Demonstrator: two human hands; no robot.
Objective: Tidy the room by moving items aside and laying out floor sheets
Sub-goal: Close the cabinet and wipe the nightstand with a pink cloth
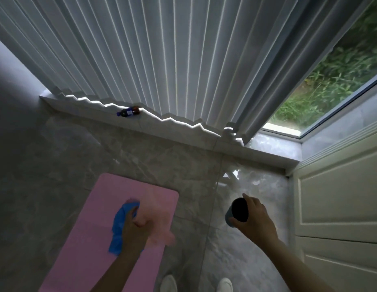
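Observation:
A pink mat (82,239) lies flat on the grey marble floor (193,182) at lower left. My left hand (134,230) hovers over it and grips a bunch of soft items: a blue cloth-like piece (120,224) and a blurred pale pink piece (160,228). My right hand (257,218) is further right, above bare floor, and its fingers curl round a dark cup-shaped container (238,210) whose black opening faces me.
A dark bottle (128,112) lies on the low marble ledge (183,131) under the white pleated curtain (162,60). A window (330,85) shows greenery at upper right. A cream panelled door (339,207) stands right. My white shoes (168,283) show at bottom.

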